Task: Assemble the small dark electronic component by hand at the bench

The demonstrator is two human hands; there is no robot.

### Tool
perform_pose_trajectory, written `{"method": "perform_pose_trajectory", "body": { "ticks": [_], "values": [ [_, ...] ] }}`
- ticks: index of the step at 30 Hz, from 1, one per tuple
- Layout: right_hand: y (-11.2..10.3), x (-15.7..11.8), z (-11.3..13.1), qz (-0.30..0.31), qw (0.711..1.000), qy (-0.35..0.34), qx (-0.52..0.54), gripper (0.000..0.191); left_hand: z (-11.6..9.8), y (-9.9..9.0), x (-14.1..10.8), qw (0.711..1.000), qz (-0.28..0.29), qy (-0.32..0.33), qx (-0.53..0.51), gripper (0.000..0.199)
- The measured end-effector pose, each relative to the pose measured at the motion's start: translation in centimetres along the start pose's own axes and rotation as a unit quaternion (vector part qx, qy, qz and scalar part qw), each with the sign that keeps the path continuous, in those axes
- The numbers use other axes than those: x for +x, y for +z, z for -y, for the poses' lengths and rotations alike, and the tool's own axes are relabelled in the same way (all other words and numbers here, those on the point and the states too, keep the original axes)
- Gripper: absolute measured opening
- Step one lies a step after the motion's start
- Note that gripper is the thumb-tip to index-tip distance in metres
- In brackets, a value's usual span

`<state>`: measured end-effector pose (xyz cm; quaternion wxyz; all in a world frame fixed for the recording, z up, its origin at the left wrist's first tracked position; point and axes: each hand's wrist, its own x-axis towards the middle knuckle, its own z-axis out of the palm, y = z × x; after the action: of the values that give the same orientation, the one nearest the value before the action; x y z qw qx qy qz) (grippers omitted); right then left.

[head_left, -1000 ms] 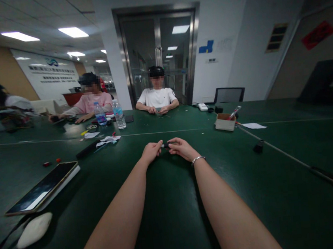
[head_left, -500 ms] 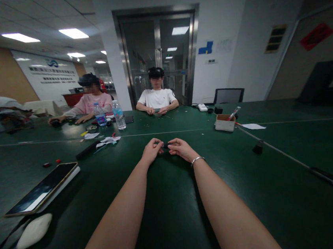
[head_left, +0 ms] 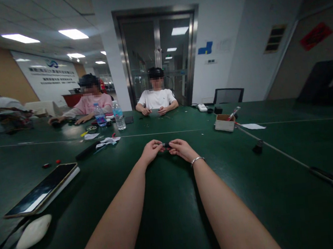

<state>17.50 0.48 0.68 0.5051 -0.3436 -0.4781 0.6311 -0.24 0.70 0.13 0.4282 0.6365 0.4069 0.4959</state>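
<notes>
A small dark cylinder-like piece with a paler grey left end (head_left: 166, 144) spans the gap between my hands, just above the green table. My left hand (head_left: 151, 151) pinches the grey end between thumb and fingers. At the dark end, my right hand (head_left: 183, 149) closes its thumb and fingers in the same way, with a silver bracelet (head_left: 197, 160) on the wrist. The fingertips cover part of the piece, and it is too small for me to tell its kind.
On the left lie a phone (head_left: 44, 189) on a white box and a white pebble-shaped object (head_left: 34, 232). Bottles (head_left: 119, 116) and paper scraps (head_left: 110, 140) sit further back. A pen box (head_left: 225, 122) and a cable (head_left: 279, 150) are right. People sit opposite.
The piece between my fingers now shows a grey end on the left where only dark showed before. My hands have barely moved. The hands of the person opposite have shifted slightly.
</notes>
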Motion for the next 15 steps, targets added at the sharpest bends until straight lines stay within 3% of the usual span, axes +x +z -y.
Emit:
{"method": "perform_pose_trajectory", "body": {
  "ticks": [15],
  "values": [
    [-0.14,-0.34,0.13,0.02,1.0,-0.008,0.004,0.022,-0.12,0.03,0.14,0.999,-0.014,-0.004,0.034,0.034]
  ]
}}
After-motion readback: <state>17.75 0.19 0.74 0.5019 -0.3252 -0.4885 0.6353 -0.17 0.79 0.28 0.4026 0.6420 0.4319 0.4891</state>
